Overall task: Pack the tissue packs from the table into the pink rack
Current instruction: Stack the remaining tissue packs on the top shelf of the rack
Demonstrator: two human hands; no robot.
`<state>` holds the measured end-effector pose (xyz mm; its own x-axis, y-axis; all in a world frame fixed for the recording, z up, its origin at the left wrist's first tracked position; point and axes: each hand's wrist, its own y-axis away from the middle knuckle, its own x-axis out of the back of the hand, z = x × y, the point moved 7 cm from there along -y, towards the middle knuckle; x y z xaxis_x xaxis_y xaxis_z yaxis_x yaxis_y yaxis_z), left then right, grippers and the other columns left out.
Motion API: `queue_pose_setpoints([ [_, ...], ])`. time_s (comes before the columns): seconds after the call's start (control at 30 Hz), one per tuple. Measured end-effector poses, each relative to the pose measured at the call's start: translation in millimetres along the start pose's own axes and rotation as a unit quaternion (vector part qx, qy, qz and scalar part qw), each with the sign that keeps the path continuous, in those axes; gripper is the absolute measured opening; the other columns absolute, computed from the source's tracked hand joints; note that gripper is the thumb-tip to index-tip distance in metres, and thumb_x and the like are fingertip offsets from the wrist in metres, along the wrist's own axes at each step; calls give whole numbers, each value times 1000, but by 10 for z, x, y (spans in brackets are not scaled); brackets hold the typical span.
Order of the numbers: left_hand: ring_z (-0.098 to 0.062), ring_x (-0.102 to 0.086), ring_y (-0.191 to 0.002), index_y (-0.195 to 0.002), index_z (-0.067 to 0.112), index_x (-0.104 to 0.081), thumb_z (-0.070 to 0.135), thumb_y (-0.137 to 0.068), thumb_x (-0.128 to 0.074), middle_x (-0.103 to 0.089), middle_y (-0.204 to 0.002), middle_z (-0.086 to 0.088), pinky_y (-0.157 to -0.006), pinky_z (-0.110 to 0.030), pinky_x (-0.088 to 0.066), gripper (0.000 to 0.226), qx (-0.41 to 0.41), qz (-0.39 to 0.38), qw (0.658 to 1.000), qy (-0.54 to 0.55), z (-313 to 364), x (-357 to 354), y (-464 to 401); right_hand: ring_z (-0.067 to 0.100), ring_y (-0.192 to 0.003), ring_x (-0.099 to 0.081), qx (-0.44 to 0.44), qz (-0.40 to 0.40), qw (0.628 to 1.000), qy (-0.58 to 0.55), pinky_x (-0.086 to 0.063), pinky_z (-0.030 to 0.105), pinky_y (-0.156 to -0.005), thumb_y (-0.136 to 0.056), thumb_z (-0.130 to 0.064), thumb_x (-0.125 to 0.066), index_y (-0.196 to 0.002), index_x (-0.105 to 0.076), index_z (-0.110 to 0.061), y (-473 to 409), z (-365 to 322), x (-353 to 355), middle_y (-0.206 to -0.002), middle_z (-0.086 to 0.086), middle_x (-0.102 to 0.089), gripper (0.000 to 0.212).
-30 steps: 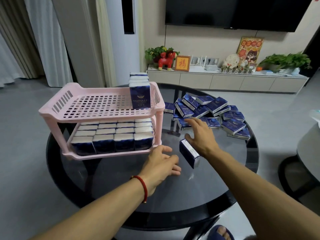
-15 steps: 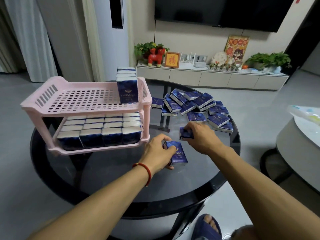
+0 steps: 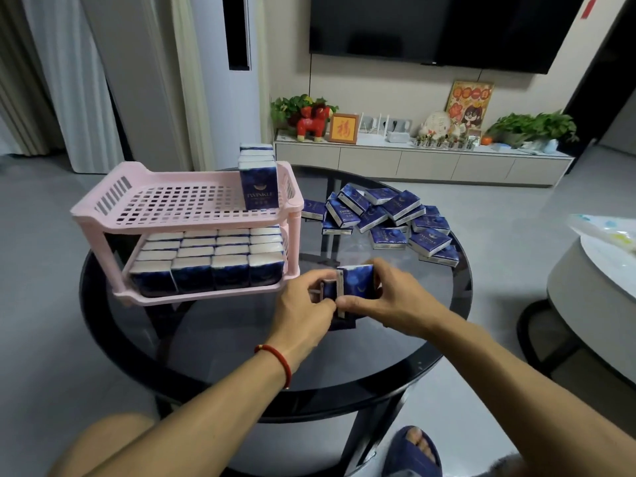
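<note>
A pink two-tier rack (image 3: 103, 215) stands on the left of the round dark glass table (image 3: 241, 356). Its lower shelf is filled with rows of blue tissue packs (image 3: 210, 259). A short row of upright packs (image 3: 258, 180) stands at the top shelf's right end. A heap of loose blue packs (image 3: 385, 218) lies at the table's far right. In front of the rack, my left hand (image 3: 303, 315) and my right hand (image 3: 395, 297) hold two blue packs (image 3: 354, 284) pressed together upright, fingers curled round them.
A second round table (image 3: 599, 280) with a white plate stands at the right. A low TV cabinet (image 3: 423, 163) with plants and ornaments runs along the back wall. My foot in a blue slipper (image 3: 413, 452) shows under the table's near edge.
My left hand took one pack lying near the rack, my right took another from the pile. Both hands have brought the two packs together and stood them upright.
</note>
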<state>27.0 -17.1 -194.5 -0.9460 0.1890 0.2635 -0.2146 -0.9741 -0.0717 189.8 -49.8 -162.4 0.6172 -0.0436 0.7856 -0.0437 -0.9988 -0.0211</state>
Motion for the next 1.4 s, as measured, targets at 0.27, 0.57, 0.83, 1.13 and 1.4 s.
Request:
queue_pose_setpoints([
  [0.27, -10, -66, -111, -123, 44, -59, 42, -72, -74, -65, -123, 4, -95, -34, -58, 53, -63, -46, 996, -54, 43, 81, 101, 6, -70, -63, 82, 15, 996, -6, -54, 23, -57, -71, -49, -88, -121, -48, -20, -15, -81, -213, -100, -3, -66, 70],
  [0.57, -10, -64, -121, -132, 43, -53, 29, -73, -80, -62, -133, 5, -103, -39, -56, 67, -44, -103, 991, -69, -115, 157, 41, 14, -87, -68, 117, -40, 992, -26, -59, 28, -78, -90, -30, -77, -137, -50, -28, 23, -87, -135, -117, -19, -55, 55],
  [0.83, -6, -67, -115, -125, 43, -61, 29, -73, -81, -71, -122, 11, -101, -37, -57, 57, -80, -85, 990, -75, 65, 273, 37, 11, -88, -71, 110, -23, 989, -94, -61, 38, -76, -85, -38, -80, -121, -61, -27, 3, -155, -20, -111, -14, -68, 43],
  [1.13, -6, -62, -124, -138, 37, -55, 12, -83, -77, -67, -129, 12, -96, -21, -55, 64, -175, -20, 984, -25, 596, 799, 177, 12, -106, -67, 174, 11, 961, -217, -58, 40, -88, -81, -33, -80, -122, -63, -24, 12, -818, 171, -113, -11, -72, 46],
  [1.4, -13, -63, -124, -138, 27, -54, 19, -85, -70, -66, -130, 7, -99, -27, -53, 56, -245, 138, 957, 68, 829, 1441, 154, 9, -104, -67, 241, 96, 942, -214, -59, 34, -88, -81, -31, -83, -122, -63, -24, -354, -1482, 521, -111, -10, -71, 46],
])
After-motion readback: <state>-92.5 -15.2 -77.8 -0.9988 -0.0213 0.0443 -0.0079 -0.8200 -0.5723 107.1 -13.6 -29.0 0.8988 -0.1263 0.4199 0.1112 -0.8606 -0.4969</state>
